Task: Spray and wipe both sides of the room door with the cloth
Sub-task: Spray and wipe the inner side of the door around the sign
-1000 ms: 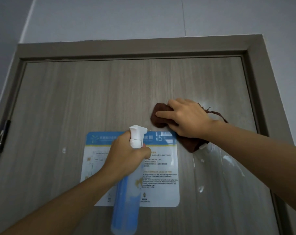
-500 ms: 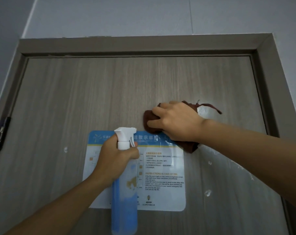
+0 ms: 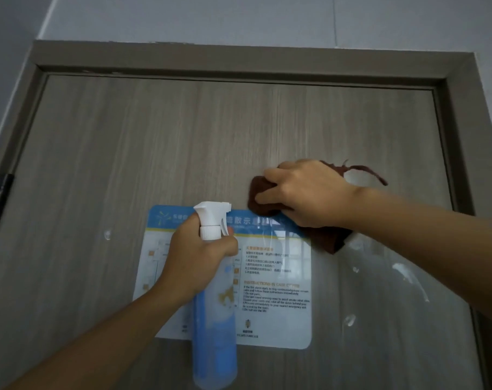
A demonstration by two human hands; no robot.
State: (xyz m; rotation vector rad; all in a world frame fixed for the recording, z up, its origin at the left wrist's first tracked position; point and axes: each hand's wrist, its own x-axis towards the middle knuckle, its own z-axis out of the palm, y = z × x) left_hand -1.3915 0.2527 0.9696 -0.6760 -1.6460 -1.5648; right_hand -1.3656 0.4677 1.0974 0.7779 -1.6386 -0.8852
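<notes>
Fingers (image 3: pixel 270 196) of right hand (image 3: pixel 304 192) curl, bunching brown cloth (image 3: pixel 330 237) against door (image 3: pixel 154 142). Left hand (image 3: pixel 197 263) grips spray bottle (image 3: pixel 213 319). Advice: flatten cloth, sweep right over foam streaks (image 3: pixel 408 277).

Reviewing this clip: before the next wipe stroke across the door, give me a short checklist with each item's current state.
1. Cloth held against the door by the right hand: ok.
2. Spray bottle gripped at the neck by the left hand, upright: ok.
3. Bottle has liquid left: ok, blue liquid shows in it.
4. Wet streaks and drops to the right of the notice wiped off: not ok, they sit below the cloth.
5. Drop left of the notice wiped off: not ok.
6. Other side of the door done: cannot tell, only this side shows.
</notes>
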